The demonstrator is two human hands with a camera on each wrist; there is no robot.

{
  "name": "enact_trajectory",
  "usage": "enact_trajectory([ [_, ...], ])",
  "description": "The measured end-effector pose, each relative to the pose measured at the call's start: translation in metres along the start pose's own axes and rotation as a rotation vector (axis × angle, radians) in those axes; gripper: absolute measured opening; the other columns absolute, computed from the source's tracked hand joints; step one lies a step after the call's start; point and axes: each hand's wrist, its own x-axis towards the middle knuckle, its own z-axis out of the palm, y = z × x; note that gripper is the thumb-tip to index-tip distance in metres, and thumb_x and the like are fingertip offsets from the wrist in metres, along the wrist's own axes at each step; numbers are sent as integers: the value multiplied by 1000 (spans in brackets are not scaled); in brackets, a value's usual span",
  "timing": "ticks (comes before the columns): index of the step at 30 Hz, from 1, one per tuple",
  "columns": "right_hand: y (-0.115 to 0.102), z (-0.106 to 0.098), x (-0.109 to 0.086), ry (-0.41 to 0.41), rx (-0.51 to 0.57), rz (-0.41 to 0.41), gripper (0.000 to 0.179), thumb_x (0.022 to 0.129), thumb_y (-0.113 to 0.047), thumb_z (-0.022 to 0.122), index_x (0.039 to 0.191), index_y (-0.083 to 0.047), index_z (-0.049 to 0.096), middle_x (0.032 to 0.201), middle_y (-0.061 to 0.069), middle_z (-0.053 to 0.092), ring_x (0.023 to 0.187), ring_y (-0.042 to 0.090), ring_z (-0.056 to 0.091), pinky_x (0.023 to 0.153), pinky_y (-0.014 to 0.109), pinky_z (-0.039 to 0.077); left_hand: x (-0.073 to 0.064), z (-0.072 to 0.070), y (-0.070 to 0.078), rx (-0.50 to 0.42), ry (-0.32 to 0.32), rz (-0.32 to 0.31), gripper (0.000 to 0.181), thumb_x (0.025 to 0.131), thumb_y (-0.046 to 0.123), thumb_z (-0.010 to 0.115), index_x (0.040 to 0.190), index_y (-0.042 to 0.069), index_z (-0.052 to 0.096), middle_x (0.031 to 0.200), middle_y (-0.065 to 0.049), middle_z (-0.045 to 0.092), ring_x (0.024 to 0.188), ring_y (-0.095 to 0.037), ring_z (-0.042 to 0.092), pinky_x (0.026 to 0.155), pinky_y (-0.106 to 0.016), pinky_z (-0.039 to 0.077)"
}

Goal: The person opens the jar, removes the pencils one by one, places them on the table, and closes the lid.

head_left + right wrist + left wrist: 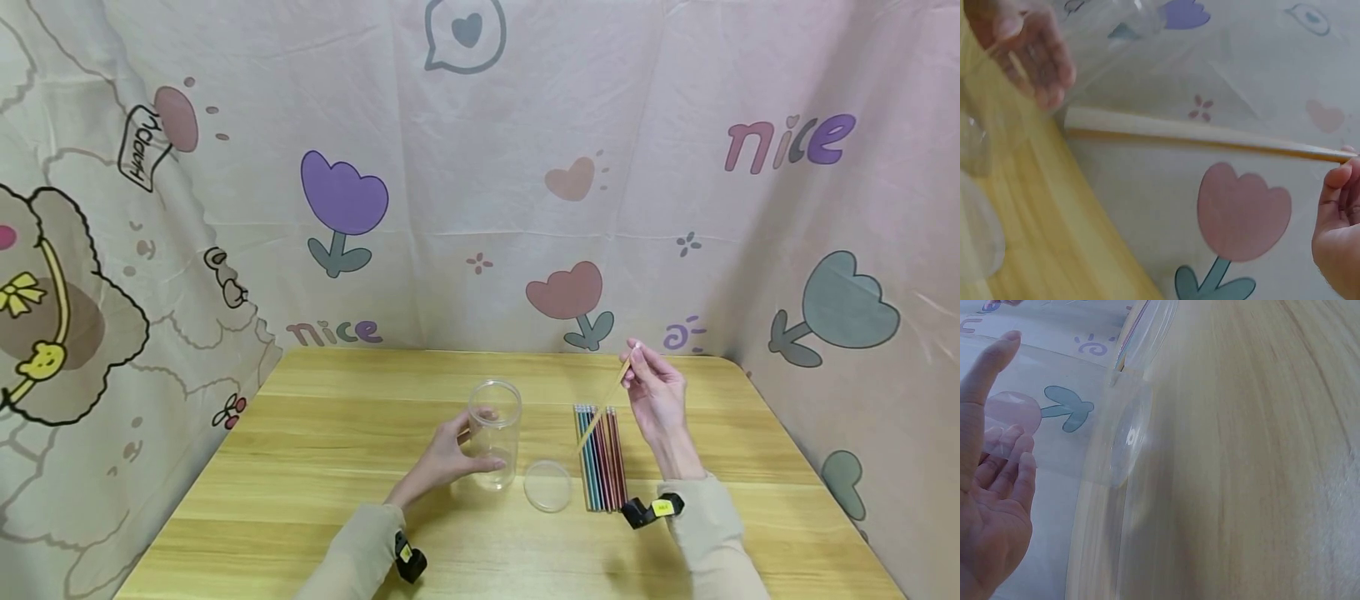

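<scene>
My left hand (444, 457) holds a clear plastic jar (501, 429) from its left side, the thumb in front and the fingers behind. The jar stands upright, its round mouth uncovered. In the left wrist view the jar's base (1132, 434) is close over the wooden table. Up and to the right, my right hand (654, 398) pinches a yellow pencil (604, 407) near its top end between thumb and fingers. That pencil slants down to the left, overlapping a row of coloured pencils (609, 475) in the head view. In the right wrist view the yellow pencil (1179, 134) points toward the jar.
A round clear lid (547, 498) lies flat on the wooden table (337, 467) between the jar and the pencil row. The pencils lie side by side, teal and blue at left, dark red at right. A printed cloth (465, 167) hangs behind the table and along both sides.
</scene>
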Motion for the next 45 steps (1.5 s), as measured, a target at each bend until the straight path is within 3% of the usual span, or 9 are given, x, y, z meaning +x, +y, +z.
enact_trajectory([
  [6,4,-14,3,71,-152,64,24,98,5,56,107,-6,76,89,5,78,69,8,66,54,14,52,0,0,1,0,0,-1,69,74,17,90,134,13,57,140,-14,61,134,-36,55,117,-56,43],
  [12,5,-27,7,80,-238,113,23,96,5,59,101,-8,77,89,3,79,72,8,68,54,14,52,0,0,2,2,-4,-11,69,74,17,90,134,13,57,140,-14,61,134,-35,54,117,-56,42],
  [26,5,-51,13,107,-481,234,17,96,-2,64,101,-8,79,83,-1,78,63,5,58,55,15,48,0,-1,3,5,-5,-16,69,74,18,90,134,14,56,141,-13,61,135,-36,54,118,-56,42],
  [32,2,-65,15,121,-553,305,16,97,-6,65,104,-13,78,86,-4,78,68,3,59,59,14,50,-1,-1,2,1,-7,-11,68,74,17,90,134,13,57,141,-14,61,135,-36,54,118,-56,42],
  [36,1,-75,13,128,-587,329,17,98,-7,64,109,-9,76,86,-5,78,68,2,59,59,14,51,-1,-1,1,4,-10,-4,68,74,17,89,134,12,57,140,-14,62,134,-35,55,117,-56,43],
  [42,4,-88,10,190,-645,369,15,97,-11,67,99,-18,80,84,-6,77,68,2,59,61,14,52,-1,-1,1,-7,-12,-4,67,75,17,89,133,12,57,140,-13,62,134,-35,54,118,-56,42],
  [45,6,-94,7,217,-657,387,14,96,-11,68,105,-15,78,84,-5,77,68,2,59,61,14,53,-2,-1,2,-7,-10,-5,66,75,17,89,133,13,57,140,-12,62,134,-34,54,118,-55,42],
])
